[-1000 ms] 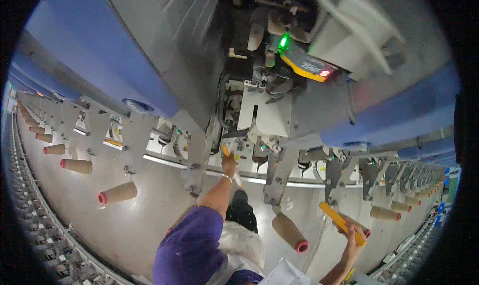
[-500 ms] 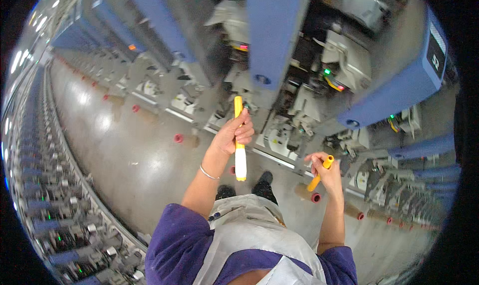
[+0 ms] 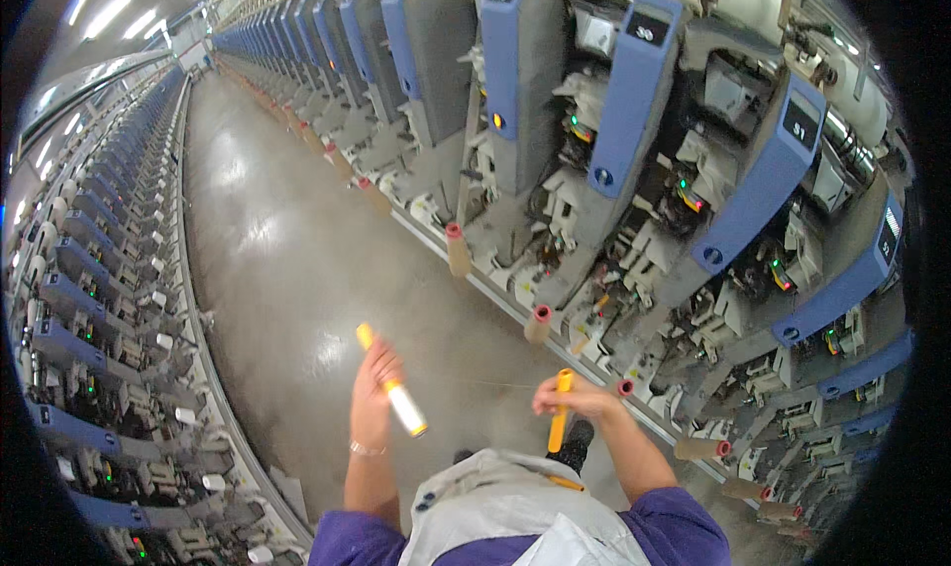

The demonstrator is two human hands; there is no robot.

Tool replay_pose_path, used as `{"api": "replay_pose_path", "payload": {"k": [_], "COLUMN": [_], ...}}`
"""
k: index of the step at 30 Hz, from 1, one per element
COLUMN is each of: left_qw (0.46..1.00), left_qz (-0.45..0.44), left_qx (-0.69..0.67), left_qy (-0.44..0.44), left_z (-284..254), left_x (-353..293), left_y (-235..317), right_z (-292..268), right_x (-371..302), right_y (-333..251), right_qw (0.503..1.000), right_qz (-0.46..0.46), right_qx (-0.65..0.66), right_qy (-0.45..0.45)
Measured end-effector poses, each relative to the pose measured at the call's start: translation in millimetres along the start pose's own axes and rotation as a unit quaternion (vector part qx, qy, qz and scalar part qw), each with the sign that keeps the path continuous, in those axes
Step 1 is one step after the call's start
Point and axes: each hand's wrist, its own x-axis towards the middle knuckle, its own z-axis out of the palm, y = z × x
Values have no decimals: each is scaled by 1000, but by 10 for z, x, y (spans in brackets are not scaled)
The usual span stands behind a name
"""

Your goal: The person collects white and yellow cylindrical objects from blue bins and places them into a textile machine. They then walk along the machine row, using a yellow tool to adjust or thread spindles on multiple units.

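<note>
My left hand (image 3: 374,373) is closed round a yellow spinning bobbin, whose lower part carries white yarn (image 3: 405,410). It tilts, with its bare yellow top up and to the left, over the aisle floor. In my right hand (image 3: 586,398) is a bare yellow bobbin tube (image 3: 558,429), held nearly upright between thumb and fingers, with no yarn visible on it. The hands are apart, both in front of my white apron (image 3: 495,482). Another yellow piece (image 3: 566,483) shows at the apron's upper edge.
Blue-fronted winding machines (image 3: 624,101) line the right side, with pinkish-ended cones (image 3: 457,249) along their lower rail. A second machine row (image 3: 89,299) with small white packages runs down the left. The shiny grey floor (image 3: 267,219) stretches between them.
The view has swung up to show more of the aisle. Both hands have come away from the machine front and now hang over the floor, each with the same yellow tube.
</note>
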Motion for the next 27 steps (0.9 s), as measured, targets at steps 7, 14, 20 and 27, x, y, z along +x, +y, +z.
{"api": "replay_pose_path", "payload": {"k": [7, 14, 20, 27], "left_qw": [961, 869, 799, 406], "left_qz": [195, 413, 546, 684], "left_qx": [-174, -173, -100, 372], "left_qy": [88, 210, 230, 479], "left_z": [-938, -1164, -569, -21], "left_x": [-740, 51, 503, 971], "left_y": [1825, 2865, 3831, 4702], "right_z": [-332, -787, -1552, -1606], "right_x": [674, 1614, 2295, 3529], "right_y": [-217, -691, -478, -553], "right_qw": [830, 926, 716, 808], "right_qz": [-191, -118, 249, 333], "right_qx": [453, 182, -435, -272], "right_qy": [264, 308, 486, 403]}}
